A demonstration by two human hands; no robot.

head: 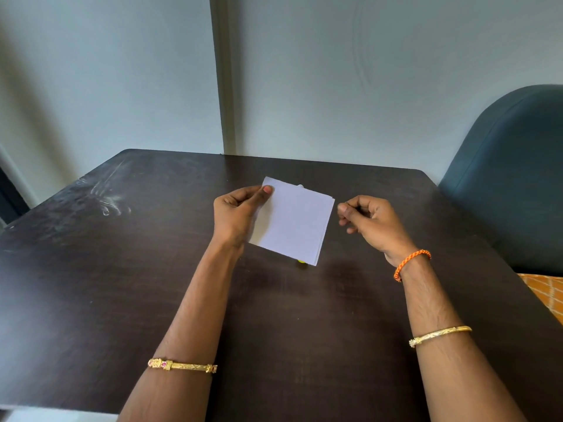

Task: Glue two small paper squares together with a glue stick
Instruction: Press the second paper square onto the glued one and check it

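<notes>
My left hand [236, 213] pinches the upper left corner of the white paper squares [297, 222] and holds them tilted above the dark table [122, 269]. Two layered edges show along the paper's right side, so the squares lie stacked. A small yellow-green bit of the glue stick [301, 261] peeks out under the paper's lower edge, and a pale bit shows above its top edge; the paper hides the remainder. My right hand [370, 219] hovers just right of the paper with fingers curled in, holding nothing and not touching the paper.
A dark blue-green chair back [511, 178] stands at the table's right side, with orange patterned fabric [545, 293] below it. A pale wall rises right behind the table's far edge. Whitish scuff marks [106, 196] streak the table's far left.
</notes>
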